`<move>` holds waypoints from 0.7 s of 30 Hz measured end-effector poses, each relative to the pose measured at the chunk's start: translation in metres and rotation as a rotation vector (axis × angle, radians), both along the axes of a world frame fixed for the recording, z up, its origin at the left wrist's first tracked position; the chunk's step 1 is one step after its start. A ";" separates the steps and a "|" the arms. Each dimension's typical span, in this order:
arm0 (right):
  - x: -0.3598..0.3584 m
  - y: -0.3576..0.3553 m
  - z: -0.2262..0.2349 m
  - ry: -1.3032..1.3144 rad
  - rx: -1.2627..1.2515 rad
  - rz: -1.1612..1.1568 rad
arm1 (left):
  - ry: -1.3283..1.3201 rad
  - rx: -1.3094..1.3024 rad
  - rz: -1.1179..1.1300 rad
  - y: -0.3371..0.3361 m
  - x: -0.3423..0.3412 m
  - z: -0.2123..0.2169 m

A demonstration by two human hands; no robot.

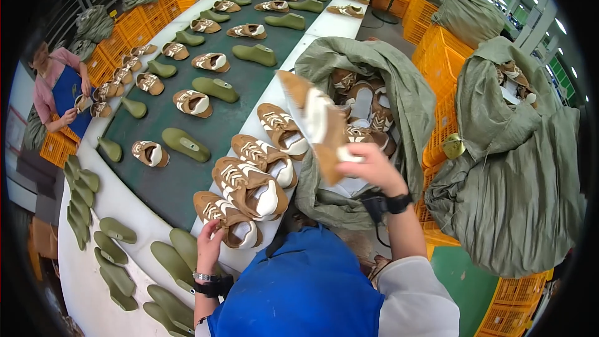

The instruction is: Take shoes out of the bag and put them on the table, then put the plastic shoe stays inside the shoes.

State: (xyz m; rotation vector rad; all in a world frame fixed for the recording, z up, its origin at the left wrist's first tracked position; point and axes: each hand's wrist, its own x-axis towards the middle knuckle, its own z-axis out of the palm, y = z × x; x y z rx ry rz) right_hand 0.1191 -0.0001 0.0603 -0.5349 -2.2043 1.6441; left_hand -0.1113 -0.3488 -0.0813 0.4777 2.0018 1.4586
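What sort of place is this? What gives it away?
Probably a shoe factory line: olive-green foot-shaped lasts lie among brown-and-white shoes on a long dark-green belt-like surface, with orange slatted plastic crates nearby.

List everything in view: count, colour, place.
Belt: one, dark green, centre
Table: one, white, around belt
Sacks: several, grey-green, both sides
Crates: many, orange, both sides
Other shoes: many, brown-white, belt, table, sacks
Shoe moulds: many, green, belt and table
Co-worker: one, pink and blue, left
Held shoe: one, brown-white, centre
Wristbands: two, black, lower centre
Garment: one, blue, bottom centre
Left hand: one, bare, at nearest shoe
Right hand: one, bare, gripping held shoe
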 end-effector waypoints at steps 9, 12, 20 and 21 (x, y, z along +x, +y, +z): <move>-0.094 -0.013 -0.079 0.043 0.625 0.158 | 0.091 -0.035 0.024 -0.008 0.013 0.003; -0.070 0.042 -0.091 -0.077 0.531 -0.384 | 0.090 -0.083 0.017 -0.018 0.016 0.006; 0.049 0.125 -0.182 -0.657 0.564 -0.561 | 0.059 -0.073 0.037 -0.014 0.012 0.010; 0.053 0.127 -0.173 -0.519 0.509 -0.605 | 0.048 -0.053 0.034 -0.011 0.011 0.012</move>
